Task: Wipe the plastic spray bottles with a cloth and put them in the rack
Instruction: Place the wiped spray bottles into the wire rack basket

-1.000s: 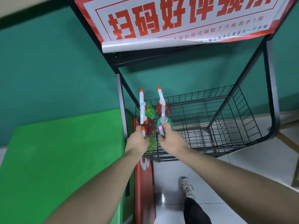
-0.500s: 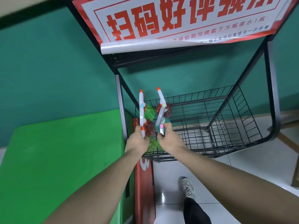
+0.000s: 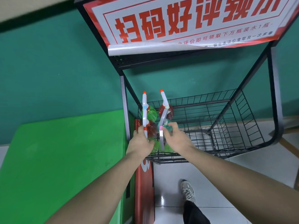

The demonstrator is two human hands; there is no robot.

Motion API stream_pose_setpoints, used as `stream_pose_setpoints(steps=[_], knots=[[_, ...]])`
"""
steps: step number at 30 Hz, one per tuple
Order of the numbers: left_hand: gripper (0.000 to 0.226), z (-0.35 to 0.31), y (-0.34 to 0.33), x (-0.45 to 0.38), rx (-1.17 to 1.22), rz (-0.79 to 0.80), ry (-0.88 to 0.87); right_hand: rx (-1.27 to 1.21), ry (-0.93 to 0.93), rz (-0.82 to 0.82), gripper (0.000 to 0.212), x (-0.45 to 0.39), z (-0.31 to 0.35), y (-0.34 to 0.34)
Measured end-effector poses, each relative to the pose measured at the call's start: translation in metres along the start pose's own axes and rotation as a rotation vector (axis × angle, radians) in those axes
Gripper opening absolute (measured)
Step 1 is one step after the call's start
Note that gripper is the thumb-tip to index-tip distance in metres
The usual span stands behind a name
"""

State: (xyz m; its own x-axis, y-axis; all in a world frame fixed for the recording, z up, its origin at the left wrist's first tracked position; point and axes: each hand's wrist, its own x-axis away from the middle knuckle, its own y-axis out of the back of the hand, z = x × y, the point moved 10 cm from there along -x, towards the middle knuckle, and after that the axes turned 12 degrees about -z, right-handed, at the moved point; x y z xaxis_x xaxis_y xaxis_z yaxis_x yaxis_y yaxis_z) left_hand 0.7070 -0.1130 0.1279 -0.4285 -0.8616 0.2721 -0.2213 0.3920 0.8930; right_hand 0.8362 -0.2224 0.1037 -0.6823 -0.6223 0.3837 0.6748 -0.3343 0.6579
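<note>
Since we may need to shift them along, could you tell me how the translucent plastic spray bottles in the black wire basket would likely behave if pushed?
The translucent plastic spray bottles look top-heavy under long white nozzles, so they would probably tip. They appear empty, likely light. The black wire basket has an open grid floor, which might catch their bases.

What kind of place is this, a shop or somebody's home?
Probably a shop or service counter area, not a home. A printed promotional sign in red Chinese characters tops a black wire display rack holding coloured spray bottles, above a white tiled floor and against a plain green wall.
</note>
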Motion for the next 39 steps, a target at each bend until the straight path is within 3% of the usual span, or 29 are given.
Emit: stream_pose_setpoints(steps=[8,16,20,30,35,39], knots=[[0.059,-0.020,0.013,-0.020,0.102,-0.082,-0.091,0.006,0.029,-0.085,0.041,-0.040,0.017,0.028],[0.058,-0.020,-0.002,-0.045,0.119,0.091,-0.022,0.138,-0.003,0.037,0.041,-0.067,0.029,0.006],[0.058,-0.020,-0.005,-0.045,0.155,0.103,-0.015,0.140,-0.017,0.111,0.028,-0.069,0.034,-0.002],[0.061,-0.023,-0.005,-0.044,0.174,0.125,-0.008,0.190,0.042,0.150,0.033,-0.068,0.041,-0.002],[0.056,-0.025,0.003,-0.038,0.167,0.107,-0.009,0.194,-0.003,0.066,0.052,-0.069,0.028,0.008],[0.048,-0.026,0.014,-0.028,0.166,0.057,-0.023,0.139,0.023,-0.017,0.046,-0.058,0.028,0.027]])
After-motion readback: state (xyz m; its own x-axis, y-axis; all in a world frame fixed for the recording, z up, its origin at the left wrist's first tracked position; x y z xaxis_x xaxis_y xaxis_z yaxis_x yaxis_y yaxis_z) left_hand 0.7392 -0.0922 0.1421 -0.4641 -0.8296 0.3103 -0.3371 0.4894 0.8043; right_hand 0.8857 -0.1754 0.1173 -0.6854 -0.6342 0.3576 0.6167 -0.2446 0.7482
